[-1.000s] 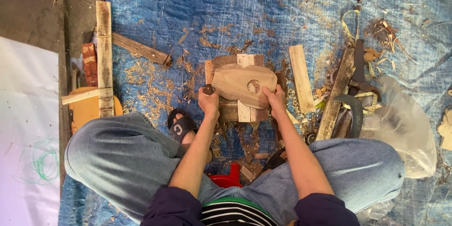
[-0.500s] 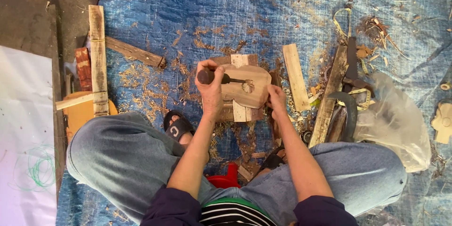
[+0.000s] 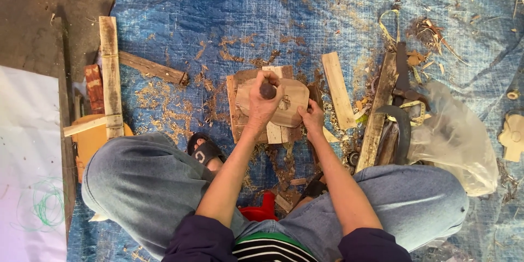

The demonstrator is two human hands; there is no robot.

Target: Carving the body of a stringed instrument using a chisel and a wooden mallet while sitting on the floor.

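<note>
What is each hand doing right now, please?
Left hand: closed around a dark-handled tool, over the carved wood piece.
Right hand: gripping that piece's edge.

Blue tarp (image 3: 229, 5), wood shavings (image 3: 158, 103), clear plastic bag (image 3: 453, 142), loose plank (image 3: 111, 76).

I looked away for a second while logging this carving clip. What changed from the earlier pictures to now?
The left hand moved with its dark-handled tool from the left edge of the wood piece onto its middle, gripping the tool throughout. The right hand slid from the piece's upper right edge to its lower right. The piece stayed on its wooden block; the plank did not move.
</note>
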